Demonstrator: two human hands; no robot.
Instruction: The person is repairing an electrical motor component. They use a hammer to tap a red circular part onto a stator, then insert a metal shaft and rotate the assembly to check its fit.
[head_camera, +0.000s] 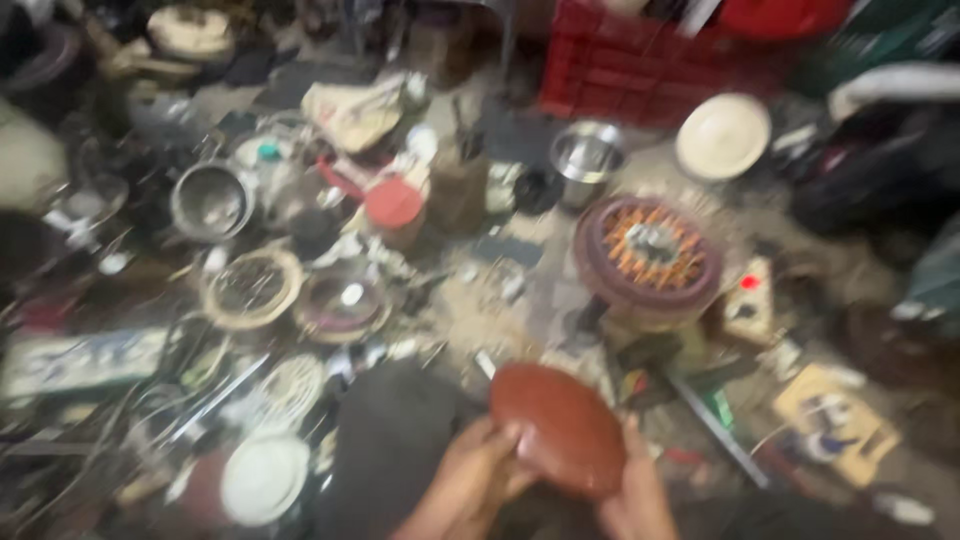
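Both my hands clasp the reddish-brown domed cover (560, 428) low in view: left hand (475, 478) closed on its near-left edge, right hand (632, 495) on its right edge. Motor winding (650, 252) sits beyond, well apart. Frame blurred. I judge it best to keep both grips even and the cover level above the cluttered floor (520, 300).

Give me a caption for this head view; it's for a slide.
Both hands, left hand and right hand, hold a reddish-brown oval cover above a cluttered workshop floor.
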